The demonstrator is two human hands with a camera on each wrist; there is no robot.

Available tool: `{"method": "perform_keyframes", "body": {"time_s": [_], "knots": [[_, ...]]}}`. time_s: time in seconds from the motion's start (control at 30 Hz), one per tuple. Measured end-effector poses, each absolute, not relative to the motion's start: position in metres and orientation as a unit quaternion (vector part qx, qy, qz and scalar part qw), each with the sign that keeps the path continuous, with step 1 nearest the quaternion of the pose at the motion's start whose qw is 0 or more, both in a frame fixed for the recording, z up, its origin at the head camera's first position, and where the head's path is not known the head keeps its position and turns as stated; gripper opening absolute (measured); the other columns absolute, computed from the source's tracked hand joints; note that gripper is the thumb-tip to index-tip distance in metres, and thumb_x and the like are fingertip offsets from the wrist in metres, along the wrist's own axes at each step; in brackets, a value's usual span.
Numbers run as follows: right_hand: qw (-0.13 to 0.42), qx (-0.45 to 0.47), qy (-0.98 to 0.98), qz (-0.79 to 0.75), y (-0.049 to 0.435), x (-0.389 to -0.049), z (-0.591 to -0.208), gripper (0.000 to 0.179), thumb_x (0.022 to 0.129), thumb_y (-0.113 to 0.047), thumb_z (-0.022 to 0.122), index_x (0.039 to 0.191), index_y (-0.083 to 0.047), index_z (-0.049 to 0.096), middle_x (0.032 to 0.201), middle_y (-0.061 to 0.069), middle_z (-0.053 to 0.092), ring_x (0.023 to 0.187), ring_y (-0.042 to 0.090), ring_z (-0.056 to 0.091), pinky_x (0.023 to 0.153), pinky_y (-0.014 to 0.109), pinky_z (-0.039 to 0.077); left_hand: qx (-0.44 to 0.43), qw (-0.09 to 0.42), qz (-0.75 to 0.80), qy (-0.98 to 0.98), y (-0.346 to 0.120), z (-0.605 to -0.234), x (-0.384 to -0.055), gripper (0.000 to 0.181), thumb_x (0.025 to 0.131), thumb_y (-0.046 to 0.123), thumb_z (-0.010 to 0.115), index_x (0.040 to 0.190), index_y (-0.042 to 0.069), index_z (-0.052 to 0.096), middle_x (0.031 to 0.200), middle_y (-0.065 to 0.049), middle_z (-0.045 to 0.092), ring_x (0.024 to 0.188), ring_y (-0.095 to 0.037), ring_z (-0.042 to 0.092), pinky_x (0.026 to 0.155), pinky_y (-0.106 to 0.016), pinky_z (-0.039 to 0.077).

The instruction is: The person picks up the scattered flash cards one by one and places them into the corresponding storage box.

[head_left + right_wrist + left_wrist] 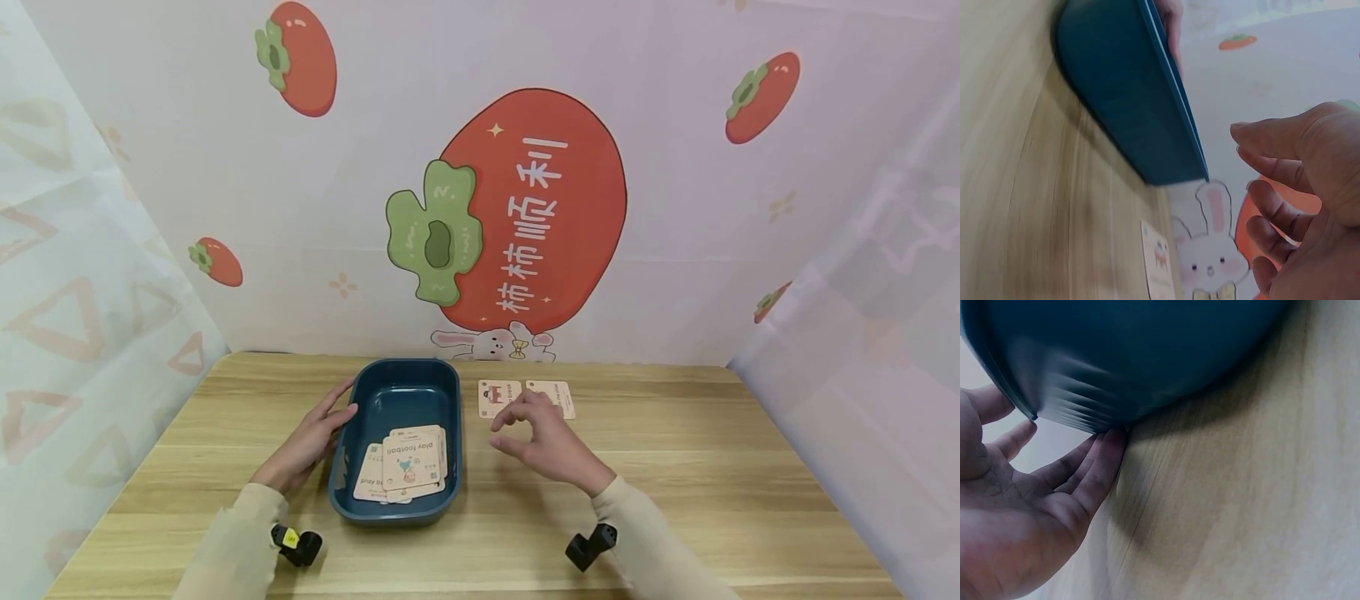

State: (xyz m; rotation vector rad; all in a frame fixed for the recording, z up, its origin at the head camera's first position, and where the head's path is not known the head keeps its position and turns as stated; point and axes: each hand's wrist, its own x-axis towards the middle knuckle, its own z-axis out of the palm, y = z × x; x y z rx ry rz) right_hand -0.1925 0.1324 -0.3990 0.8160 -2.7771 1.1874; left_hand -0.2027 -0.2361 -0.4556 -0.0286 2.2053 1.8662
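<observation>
A dark blue plastic box point(405, 400) stands on the table, left of the middle. My left hand point(309, 442) holds its left side, the thumb at the rim and several fingers against the outer wall point(1085, 394). Inside, toward the near end, lies a loose pile of picture cards; the top card point(411, 462) reads "play football". My right hand point(546, 440) hovers right of the box with bent fingers and nothing between them. Just beyond it, two cards lie side by side: a left card point(498, 397) and a right card point(561, 395), the latter partly covered by the hand.
The wood-grain table point(697, 483) reaches back to a cloth backdrop point(660, 292) printed with persimmons and a rabbit. Pale cloth sides point(82, 275) close in left and right. A black camera point(300, 546) sits on the left wrist, another camera point(591, 546) on the right.
</observation>
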Motion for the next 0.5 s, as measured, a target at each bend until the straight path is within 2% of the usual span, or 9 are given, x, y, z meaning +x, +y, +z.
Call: {"method": "perform_keyframes", "body": {"time_s": [0.13,0.3,0.5], "knots": [[0.011,0.260,-0.887,0.382,0.148,-0.193,-0.401,0.008,0.090,-0.015,0.079,0.096,-0.014,0.074,0.097,0.001,0.057,0.100,0.024,0.053,0.087,0.049,0.047,-0.011,0.126,0.640,0.758,-0.236,-0.455,-0.202,0.067,0.109,0.042,0.044,0.165,0.028,0.009,0.157,-0.028,0.035,0.143,-0.045,0.037,0.117,-0.063,0.023],[0.017,0.256,-0.890,0.377,0.164,-0.195,-0.405,0.007,0.091,-0.013,0.078,0.095,-0.014,0.073,0.093,0.002,0.055,0.091,0.023,0.053,0.078,0.040,0.045,-0.011,0.125,0.641,0.757,-0.236,-0.454,-0.202,0.067,0.109,0.041,0.044,0.165,0.027,0.009,0.157,-0.028,0.035,0.143,-0.046,0.036,0.117,-0.063,0.023],[0.023,0.248,-0.898,0.364,0.177,-0.200,-0.412,0.007,0.091,-0.011,0.077,0.094,-0.012,0.072,0.089,-0.004,0.055,0.086,0.017,0.053,0.071,0.031,0.045,-0.008,0.125,0.642,0.756,-0.235,-0.454,-0.202,0.068,0.109,0.041,0.045,0.165,0.027,0.009,0.158,-0.028,0.033,0.143,-0.046,0.036,0.116,-0.063,0.023]]}}
